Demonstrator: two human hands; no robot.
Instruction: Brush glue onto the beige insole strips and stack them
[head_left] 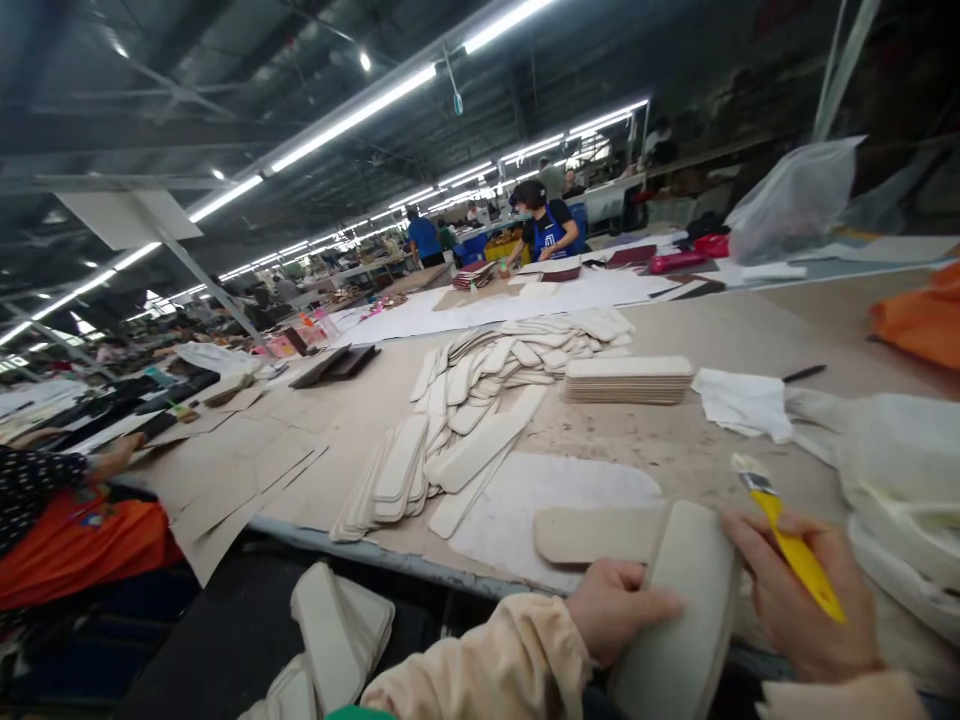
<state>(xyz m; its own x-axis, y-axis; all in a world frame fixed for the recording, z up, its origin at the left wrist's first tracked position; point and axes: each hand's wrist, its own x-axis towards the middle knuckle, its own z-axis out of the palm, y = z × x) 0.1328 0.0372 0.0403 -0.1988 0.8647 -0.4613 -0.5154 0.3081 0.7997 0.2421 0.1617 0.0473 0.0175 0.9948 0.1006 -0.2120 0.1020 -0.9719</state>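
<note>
My left hand [626, 608] is closed on a long off-white panel [694, 590] with rounded corners, its thumb lying across the face. Between the fingers of my right hand [810, 590] is a paintbrush [791, 550] with a yellow handle, bristles pointing up and away. The fingertips of that hand also meet the panel's right edge. Just behind the held panel, a similar beige panel [596, 532] lies flat on a white sheet [555, 485]. Whether the held piece is one panel or several together, I cannot tell.
Loose panels [480, 400] lie heaped mid-table, beside a neat stack [628, 380]. More panels [341, 630] sit low at left. A white cloth [742, 402], a black pen-like tool [804, 373] and a plastic bag [900, 450] are at right. A co-worker [551, 228] stands across the table.
</note>
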